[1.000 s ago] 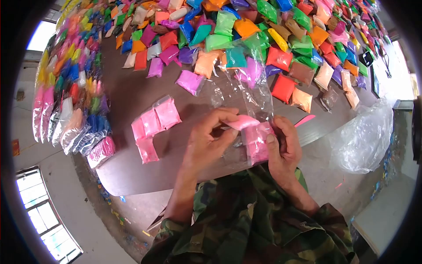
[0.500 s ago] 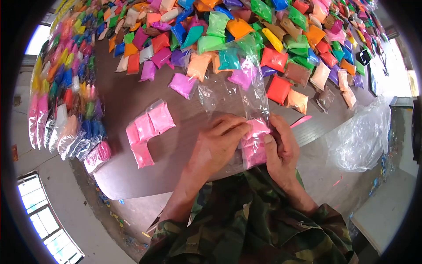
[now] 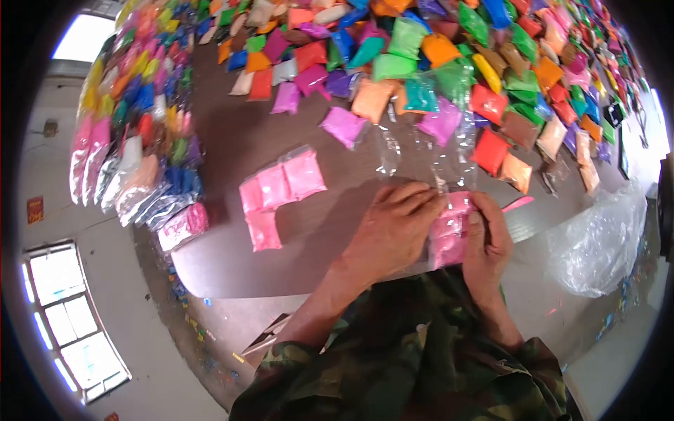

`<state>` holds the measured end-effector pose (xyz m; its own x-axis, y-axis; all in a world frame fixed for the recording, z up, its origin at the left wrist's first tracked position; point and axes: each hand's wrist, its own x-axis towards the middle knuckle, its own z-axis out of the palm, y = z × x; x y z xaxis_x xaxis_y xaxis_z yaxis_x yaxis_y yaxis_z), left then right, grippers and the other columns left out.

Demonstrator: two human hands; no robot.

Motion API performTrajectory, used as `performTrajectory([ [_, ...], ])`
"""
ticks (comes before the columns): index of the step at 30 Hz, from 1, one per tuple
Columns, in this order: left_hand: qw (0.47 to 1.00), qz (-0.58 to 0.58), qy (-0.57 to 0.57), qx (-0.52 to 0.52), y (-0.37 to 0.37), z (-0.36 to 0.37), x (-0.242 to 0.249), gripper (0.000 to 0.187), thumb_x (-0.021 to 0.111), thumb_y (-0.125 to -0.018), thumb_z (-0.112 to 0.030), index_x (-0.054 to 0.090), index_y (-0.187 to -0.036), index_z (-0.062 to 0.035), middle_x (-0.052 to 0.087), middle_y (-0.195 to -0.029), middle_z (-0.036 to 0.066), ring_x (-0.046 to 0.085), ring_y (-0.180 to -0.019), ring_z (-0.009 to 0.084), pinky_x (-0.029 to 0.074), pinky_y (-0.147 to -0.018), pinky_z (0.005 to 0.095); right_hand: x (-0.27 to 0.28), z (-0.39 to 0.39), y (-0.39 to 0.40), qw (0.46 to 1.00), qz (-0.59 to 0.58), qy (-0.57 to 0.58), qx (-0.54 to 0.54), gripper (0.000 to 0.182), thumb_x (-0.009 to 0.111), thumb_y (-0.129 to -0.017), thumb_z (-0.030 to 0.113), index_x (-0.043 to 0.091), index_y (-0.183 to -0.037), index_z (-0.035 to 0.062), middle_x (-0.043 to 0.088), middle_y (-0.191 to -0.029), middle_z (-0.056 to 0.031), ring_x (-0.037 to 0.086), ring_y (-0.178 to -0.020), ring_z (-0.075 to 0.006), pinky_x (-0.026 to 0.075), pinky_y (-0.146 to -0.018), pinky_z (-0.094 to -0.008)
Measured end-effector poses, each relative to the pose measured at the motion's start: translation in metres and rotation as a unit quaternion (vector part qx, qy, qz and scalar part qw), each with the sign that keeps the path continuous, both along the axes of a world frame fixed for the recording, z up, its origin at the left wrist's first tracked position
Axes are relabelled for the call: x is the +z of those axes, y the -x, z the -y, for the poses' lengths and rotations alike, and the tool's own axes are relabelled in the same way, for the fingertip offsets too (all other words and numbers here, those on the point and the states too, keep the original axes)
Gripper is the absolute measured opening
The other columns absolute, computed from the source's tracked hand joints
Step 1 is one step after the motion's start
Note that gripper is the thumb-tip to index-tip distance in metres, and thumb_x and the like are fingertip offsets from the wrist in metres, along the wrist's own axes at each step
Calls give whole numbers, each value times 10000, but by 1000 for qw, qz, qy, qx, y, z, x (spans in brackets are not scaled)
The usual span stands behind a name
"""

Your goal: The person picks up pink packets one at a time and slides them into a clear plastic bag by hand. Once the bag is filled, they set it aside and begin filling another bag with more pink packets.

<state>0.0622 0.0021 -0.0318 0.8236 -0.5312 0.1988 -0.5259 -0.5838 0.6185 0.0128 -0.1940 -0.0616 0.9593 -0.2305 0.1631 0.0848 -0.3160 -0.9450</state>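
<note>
At the table's near edge, a long clear plastic bag (image 3: pixel 460 158) holds several pink packets (image 3: pixel 448 238) stacked at its lower end. The fingers of my left hand (image 3: pixel 397 228) are bent and pressed together on the bag's left side, by the top of the pink stack. My right hand (image 3: pixel 491 235) grips the opposite side, its thumb along the packets and its fingers curled behind. The bag's upper part stretches away over the table, flat and see-through. Several more pink packets (image 3: pixel 274 188), joined in an L shape, lie left of my hands.
Loose packets of many colours (image 3: pixel 393 67) are heaped across the back of the dark table (image 3: pixel 225 263). Long filled bags (image 3: pixel 133 133) line its left side, with a pink bundle (image 3: pixel 184 226) at the corner. A crumpled clear bag (image 3: pixel 597 242) and a pink strip (image 3: pixel 518 203) are at right.
My view has swung, so the table and hands appear further right. Both hands keep their hold on the bag, and the left fingers lie a little closer over its edge.
</note>
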Motion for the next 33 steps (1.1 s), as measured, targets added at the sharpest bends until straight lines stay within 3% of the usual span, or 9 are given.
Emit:
performTrajectory([
  [2,999,-16,28,16,2,0,1,402,627,-941,-29,640,-1341,-6,713,-1268,122,640,-1269,329,483,-1092,472,0,-1,1,1000,-2,-5,-5,250,601,-1063,-3,674,-1299,-41,694,-1298,-149,665,-1194,-226,509,-1047,-339],
  [8,983,52,2,176,26,-25,25,314,768,-914,-118,724,-1212,-28,719,-1239,139,687,-1153,340,550,-991,449,0,0,2,999,-16,-34,-2,255,612,-1082,38,673,-1317,-41,686,-1305,-130,648,-1195,-196,504,-1047,-323],
  [12,898,117,-126,406,56,-104,28,313,872,-841,-215,740,-1078,-59,722,-1130,126,687,-1038,346,566,-921,470,-1,1,2,1000,5,-10,6,252,609,-1086,49,674,-1313,-40,685,-1305,-128,643,-1197,-193,505,-1044,-321],
  [15,844,48,-199,496,67,-133,40,347,899,-809,-232,727,-1058,-62,712,-1086,131,685,-1022,352,560,-892,485,-5,-1,2,1000,9,-7,-2,251,612,-1083,50,677,-1310,-37,685,-1307,-127,641,-1195,-193,506,-1039,-320],
  [18,836,42,-254,484,71,-141,34,346,890,-808,-205,715,-1066,-56,702,-1059,134,684,-1014,360,555,-878,491,-6,-1,3,999,5,-42,-1,252,616,-1076,41,681,-1308,-35,686,-1313,-126,643,-1195,-193,508,-1034,-319],
  [24,854,51,-204,475,82,-154,31,252,797,-853,-92,711,-1082,-32,720,-1032,145,696,-900,344,565,-832,466,-5,1,2,1000,18,-26,2,252,621,-1070,30,684,-1306,-36,684,-1320,-126,645,-1187,-184,517,-1016,-310],
  [28,889,-25,-55,454,92,-143,57,273,720,-916,-58,736,-1186,-26,723,-979,66,667,-831,166,532,-759,330,-9,0,4,998,2,-56,-7,250,628,-1064,22,685,-1300,-37,686,-1313,-127,648,-1180,-184,518,-1013,-308],
  [31,881,-105,124,444,86,-119,55,256,746,-890,-35,752,-1145,-10,707,-935,86,639,-799,181,522,-766,314,-2,-1,3,999,1,-54,-6,242,630,-1063,21,683,-1291,-38,687,-1304,-130,651,-1178,-188,515,-1017,-309],
  [33,887,-128,148,417,76,-100,56,268,750,-912,-47,753,-1178,-17,720,-990,74,634,-834,157,519,-775,305,0,0,0,1000,26,-11,9,235,631,-1063,23,680,-1285,-38,687,-1298,-133,652,-1176,-191,513,-1019,-310],
])
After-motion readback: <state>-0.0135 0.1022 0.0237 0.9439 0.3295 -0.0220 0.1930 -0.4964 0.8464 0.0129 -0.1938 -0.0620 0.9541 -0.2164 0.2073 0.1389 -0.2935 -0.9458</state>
